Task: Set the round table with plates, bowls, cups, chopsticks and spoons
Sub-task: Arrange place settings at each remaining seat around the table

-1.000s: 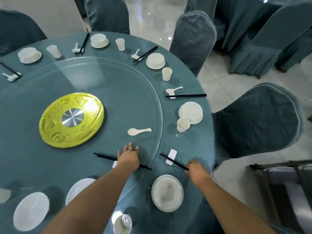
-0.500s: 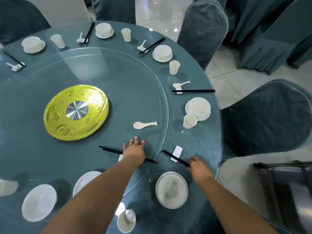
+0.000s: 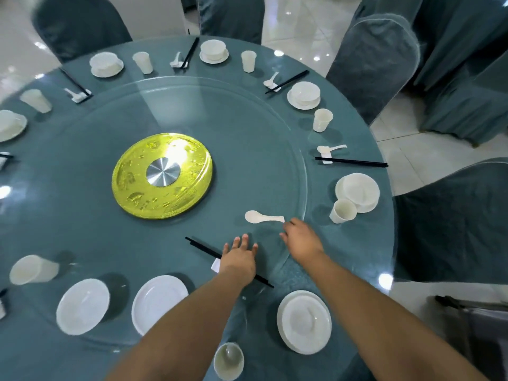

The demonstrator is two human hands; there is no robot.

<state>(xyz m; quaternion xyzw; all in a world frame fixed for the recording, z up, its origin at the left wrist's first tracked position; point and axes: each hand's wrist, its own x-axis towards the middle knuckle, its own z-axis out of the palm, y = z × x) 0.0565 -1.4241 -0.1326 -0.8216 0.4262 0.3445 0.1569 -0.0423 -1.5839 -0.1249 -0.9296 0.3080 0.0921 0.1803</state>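
One loose white ceramic spoon (image 3: 263,217) lies left-to-right on the glass turntable (image 3: 247,127), handle touching the loosely curled right hand (image 3: 301,239), nearer than the flat, spread left hand (image 3: 238,258).

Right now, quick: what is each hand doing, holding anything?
Left hand: open, fingers spread flat on the glass turntable, over the black chopsticks.
Right hand: at the white spoon handle; grip cannot be told.

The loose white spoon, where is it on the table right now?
In the head view the loose white spoon lies flat on the glass turntable, right of the gold centre disc, its handle tip at the right hand.
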